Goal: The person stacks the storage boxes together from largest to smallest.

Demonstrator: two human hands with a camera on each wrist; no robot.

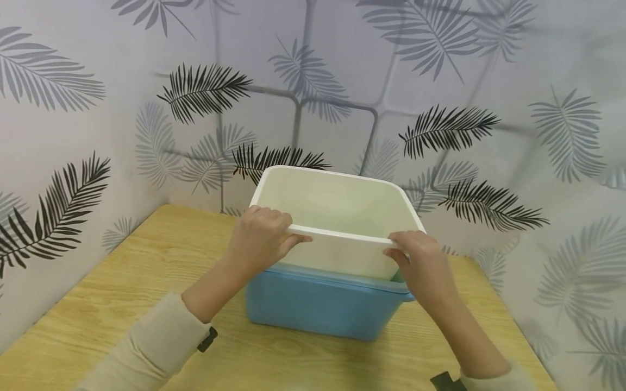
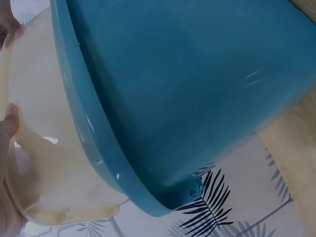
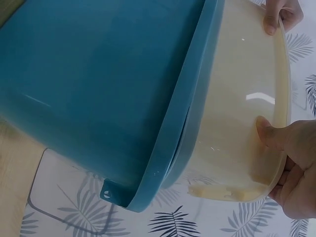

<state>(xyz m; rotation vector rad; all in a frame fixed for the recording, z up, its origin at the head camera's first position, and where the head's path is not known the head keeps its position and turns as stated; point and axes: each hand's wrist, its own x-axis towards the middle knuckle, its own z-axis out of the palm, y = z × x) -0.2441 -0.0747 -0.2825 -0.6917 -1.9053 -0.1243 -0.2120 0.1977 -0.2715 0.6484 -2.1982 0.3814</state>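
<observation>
A cream plastic basin with a white rim stands partly inside a blue basin, tilted and well above its edge. My left hand grips the near rim at the left, fingers over the top and thumb underneath against the outer wall. At the right end of that rim, my right hand holds on the same way; its thumb presses the cream wall in the right wrist view. A paler blue rim shows between the two basins. The cream basin's bottom is hidden inside the blue one.
The blue basin rests on a wood-grain table. Behind and beside the table rise walls covered with a leaf pattern. A dark strap piece shows below the left sleeve.
</observation>
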